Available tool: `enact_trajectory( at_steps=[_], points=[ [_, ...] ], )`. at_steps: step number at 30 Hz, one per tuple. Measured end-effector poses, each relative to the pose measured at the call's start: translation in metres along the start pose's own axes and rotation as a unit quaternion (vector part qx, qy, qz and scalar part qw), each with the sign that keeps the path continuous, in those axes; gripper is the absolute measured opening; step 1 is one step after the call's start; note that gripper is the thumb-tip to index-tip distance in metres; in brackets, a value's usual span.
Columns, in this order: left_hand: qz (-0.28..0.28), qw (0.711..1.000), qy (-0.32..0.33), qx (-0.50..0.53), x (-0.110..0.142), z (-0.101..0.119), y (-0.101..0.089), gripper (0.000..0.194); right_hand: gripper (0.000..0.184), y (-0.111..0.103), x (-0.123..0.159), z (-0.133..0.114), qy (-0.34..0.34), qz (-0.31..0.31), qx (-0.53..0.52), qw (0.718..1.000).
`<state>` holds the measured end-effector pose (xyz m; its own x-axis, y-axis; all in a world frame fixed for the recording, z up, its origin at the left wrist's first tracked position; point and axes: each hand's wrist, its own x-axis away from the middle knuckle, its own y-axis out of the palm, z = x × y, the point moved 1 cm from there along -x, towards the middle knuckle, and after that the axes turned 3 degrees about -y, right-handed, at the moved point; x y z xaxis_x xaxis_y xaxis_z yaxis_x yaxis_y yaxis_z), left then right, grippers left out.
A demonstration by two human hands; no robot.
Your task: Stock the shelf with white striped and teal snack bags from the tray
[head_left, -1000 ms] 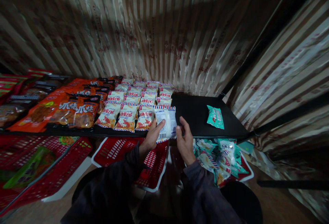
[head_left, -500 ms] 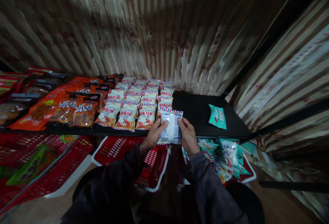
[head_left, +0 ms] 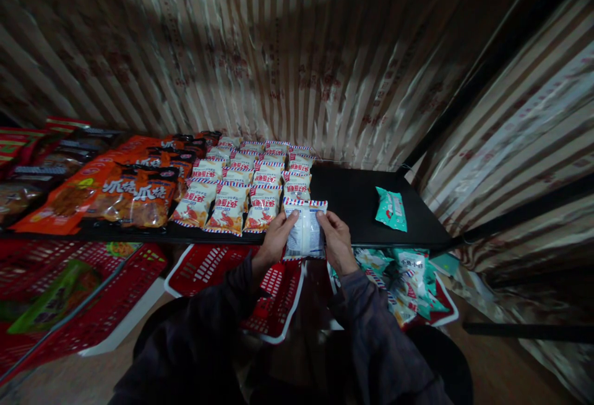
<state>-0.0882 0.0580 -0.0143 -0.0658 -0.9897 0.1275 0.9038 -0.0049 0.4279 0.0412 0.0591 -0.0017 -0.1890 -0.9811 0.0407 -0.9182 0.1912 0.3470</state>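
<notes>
Between my two hands is a white snack bag [head_left: 305, 231], its printed back with the centre seam facing me and a red-and-blue striped top edge. My left hand [head_left: 277, 238] grips its left side, thumb on the front. Its right side is pinched by my right hand [head_left: 338, 238]. The bag is at the front edge of a black shelf [head_left: 343, 200]. Beyond and left of it, rows of matching snack bags [head_left: 227, 207] lie face up, red lettering showing. A teal snack bag [head_left: 391, 209] lies alone on the shelf's right part.
Orange and black snack bags [head_left: 151, 197] fill the shelf further left. Below it are a red basket [head_left: 199, 269], another red basket with teal and white bags [head_left: 415, 281], and a red basket [head_left: 125, 275] holding a green packet [head_left: 58, 300]. A black post [head_left: 445, 120] rises at right.
The held bag has straightened slightly and my thumbs have moved toward its upper sides. The whole view has shifted a little; the other bags lie as before.
</notes>
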Motion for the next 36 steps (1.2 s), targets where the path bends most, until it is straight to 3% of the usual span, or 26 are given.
enact_trajectory(
  at_steps=[6,11,21,25,30,36],
  points=[
    [-0.09,0.996,-0.003,-0.018,0.007,0.0,0.002,0.058,0.041,-0.003,-0.012,-0.001,-0.03,0.056,0.002,0.998],
    [-0.132,0.991,-0.016,-0.022,0.012,-0.002,0.005,0.06,0.04,-0.009,-0.026,-0.006,-0.025,0.093,-0.003,0.995],
    [-0.119,0.991,-0.019,-0.053,0.014,0.001,0.0,0.054,0.04,-0.02,-0.037,-0.015,-0.02,0.046,-0.003,0.999],
    [-0.118,0.991,-0.026,-0.054,0.014,0.001,0.001,0.051,0.031,-0.023,-0.045,-0.023,-0.021,0.075,-0.015,0.997],
    [-0.113,0.993,-0.013,-0.04,0.013,0.0,0.004,0.051,0.029,-0.018,-0.048,-0.019,-0.072,0.12,-0.044,0.989],
    [-0.102,0.993,-0.005,-0.05,0.012,-0.001,0.002,0.049,0.045,-0.019,-0.047,-0.012,-0.093,0.122,0.063,0.986]
  ],
)
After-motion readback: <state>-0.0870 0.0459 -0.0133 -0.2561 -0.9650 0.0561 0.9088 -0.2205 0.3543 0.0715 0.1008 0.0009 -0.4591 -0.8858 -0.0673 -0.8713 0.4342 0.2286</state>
